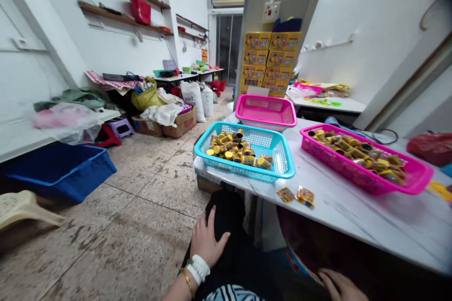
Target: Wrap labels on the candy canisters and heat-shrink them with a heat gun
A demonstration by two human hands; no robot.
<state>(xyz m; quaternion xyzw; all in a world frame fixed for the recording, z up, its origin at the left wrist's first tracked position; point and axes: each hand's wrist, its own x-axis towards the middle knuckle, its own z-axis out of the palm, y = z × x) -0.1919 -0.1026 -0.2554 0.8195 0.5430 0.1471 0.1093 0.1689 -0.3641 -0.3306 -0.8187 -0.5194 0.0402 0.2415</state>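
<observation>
My left hand (206, 240) lies on my black-trousered knee with its fingers spread, holding nothing. Bracelets circle its wrist. At the bottom edge, my right hand (341, 286) is partly cut off; its visible fingers are stretched out at the rim of a round tub (300, 263) below the tabletop. Whether they press on that rim I cannot tell. On the table (243, 188) above, a blue plastic basket (275, 143) holds many small yellow cylindrical pieces (235, 148). Two small printed packets (305, 196) lie at the table's front edge, between my hands and the baskets.
A long pink basket (339, 162) of similar yellow pieces stands to the right, and another pink basket (266, 109) behind. Yellow cartons (270, 63) are stacked further back. On the left floor are a blue bin (70, 169), a cream stool (24, 209) and cardboard boxes (181, 124).
</observation>
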